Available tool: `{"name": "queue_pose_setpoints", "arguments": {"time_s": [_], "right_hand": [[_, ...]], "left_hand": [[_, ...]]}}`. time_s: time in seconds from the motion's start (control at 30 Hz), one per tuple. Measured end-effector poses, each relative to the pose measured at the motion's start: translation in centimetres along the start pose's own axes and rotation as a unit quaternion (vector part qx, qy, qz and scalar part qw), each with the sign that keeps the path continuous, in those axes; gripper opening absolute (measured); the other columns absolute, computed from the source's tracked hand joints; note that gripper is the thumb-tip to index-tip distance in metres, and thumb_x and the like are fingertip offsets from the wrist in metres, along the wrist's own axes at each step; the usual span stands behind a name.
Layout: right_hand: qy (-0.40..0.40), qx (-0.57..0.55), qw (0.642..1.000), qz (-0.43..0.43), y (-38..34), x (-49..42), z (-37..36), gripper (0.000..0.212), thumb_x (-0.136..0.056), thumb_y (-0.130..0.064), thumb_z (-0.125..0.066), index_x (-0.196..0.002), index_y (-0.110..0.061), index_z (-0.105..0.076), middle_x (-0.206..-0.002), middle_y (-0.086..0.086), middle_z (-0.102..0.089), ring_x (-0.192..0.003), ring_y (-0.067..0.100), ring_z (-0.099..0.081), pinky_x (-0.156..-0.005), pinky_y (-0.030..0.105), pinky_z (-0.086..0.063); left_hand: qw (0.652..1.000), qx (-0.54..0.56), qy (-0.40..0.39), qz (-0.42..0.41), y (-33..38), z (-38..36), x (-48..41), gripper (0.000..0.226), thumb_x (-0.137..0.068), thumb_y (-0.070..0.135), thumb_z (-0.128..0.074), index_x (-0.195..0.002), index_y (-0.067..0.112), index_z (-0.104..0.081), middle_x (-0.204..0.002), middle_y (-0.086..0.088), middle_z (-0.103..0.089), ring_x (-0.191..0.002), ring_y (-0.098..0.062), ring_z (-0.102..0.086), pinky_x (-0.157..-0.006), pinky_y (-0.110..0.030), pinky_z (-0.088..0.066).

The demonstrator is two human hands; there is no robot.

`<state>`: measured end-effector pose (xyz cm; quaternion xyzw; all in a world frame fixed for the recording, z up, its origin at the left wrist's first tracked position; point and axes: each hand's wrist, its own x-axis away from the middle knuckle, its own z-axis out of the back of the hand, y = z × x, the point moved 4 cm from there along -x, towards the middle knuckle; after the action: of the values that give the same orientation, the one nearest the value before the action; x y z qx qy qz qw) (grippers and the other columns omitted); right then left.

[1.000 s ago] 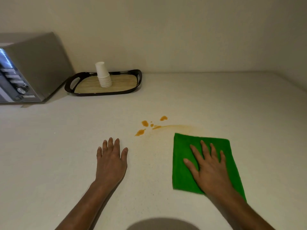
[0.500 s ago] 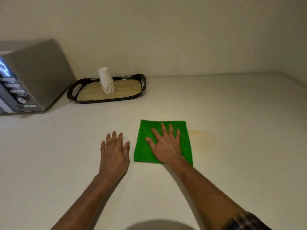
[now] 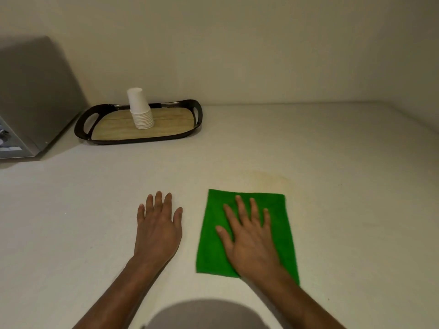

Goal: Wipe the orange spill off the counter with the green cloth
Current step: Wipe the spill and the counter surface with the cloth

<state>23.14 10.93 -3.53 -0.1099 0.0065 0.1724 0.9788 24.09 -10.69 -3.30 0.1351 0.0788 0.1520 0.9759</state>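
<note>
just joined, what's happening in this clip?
A person is wiping a counter. The right hand presses flat on a green cloth; the left hand rests flat on the counter beside it. Only a faint orange smear shows just beyond the cloth. A tray with stacked paper cups sits at the back.

Green cloth [image 3: 247, 231] (faint orange smear [image 3: 266, 181])

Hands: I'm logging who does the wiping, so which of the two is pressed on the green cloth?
The right hand, flat with fingers spread on the green cloth. The left hand rests on bare counter beside it.
</note>
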Motion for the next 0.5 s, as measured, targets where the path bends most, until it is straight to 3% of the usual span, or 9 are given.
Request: {"name": "queue_pose_setpoints", "arguments": {"time_s": [0.1, 0.23, 0.37, 0.5], "right_hand": [[-0.002, -0.017, 0.999, 0.036, -2.8, -5.5, -0.3, 0.063, -0.101, -0.064, -0.012, -0.157, -0.035, -0.019, -0.168, 0.008, -0.007, -0.153, 0.034, 0.001, -0.121, 0.062, 0.003], [-0.031, -0.016, 0.999, -0.014, -1.8, -13.5, -0.1, 0.064, -0.101, -0.064, -0.015, -0.157, -0.033, -0.019, -0.168, 0.009, -0.007, -0.153, 0.037, 0.001, -0.120, 0.063, 0.007], [-0.024, -0.012, 0.994, -0.101, 5.3, -16.4, 1.3, 0.068, -0.098, -0.067, -0.013, -0.157, -0.033, -0.018, -0.168, 0.010, -0.007, -0.153, 0.039, -0.002, -0.120, 0.063, 0.005], [-0.001, 0.003, 0.982, -0.188, 15.0, -13.1, 3.4, 0.070, -0.097, -0.069, -0.009, -0.157, -0.034, -0.017, -0.168, 0.009, -0.009, -0.153, 0.038, -0.005, -0.120, 0.064, 0.001]], "left_hand": [[1.000, 0.003, 0.001, -0.028, 0.3, 0.1, 0.0, 0.055, -0.104, 0.039, -0.023, -0.154, 0.017, -0.031, -0.164, -0.012, -0.026, -0.153, -0.031, -0.018, -0.124, -0.048, -0.012], [0.999, 0.007, -0.006, -0.050, 0.5, 0.1, -0.1, 0.054, -0.103, 0.036, -0.020, -0.155, 0.022, -0.029, -0.164, -0.007, -0.025, -0.154, -0.028, -0.017, -0.125, -0.046, -0.012], [0.999, 0.013, -0.009, -0.045, 0.5, 0.3, 0.0, 0.053, -0.103, 0.035, -0.027, -0.154, 0.023, -0.030, -0.164, -0.005, -0.025, -0.154, -0.027, -0.016, -0.125, -0.045, -0.012], [0.999, 0.021, -0.015, -0.044, 0.7, 0.5, 0.1, 0.053, -0.103, 0.035, -0.026, -0.155, 0.022, -0.029, -0.165, -0.005, -0.024, -0.154, -0.027, -0.015, -0.125, -0.045, -0.010]]}}
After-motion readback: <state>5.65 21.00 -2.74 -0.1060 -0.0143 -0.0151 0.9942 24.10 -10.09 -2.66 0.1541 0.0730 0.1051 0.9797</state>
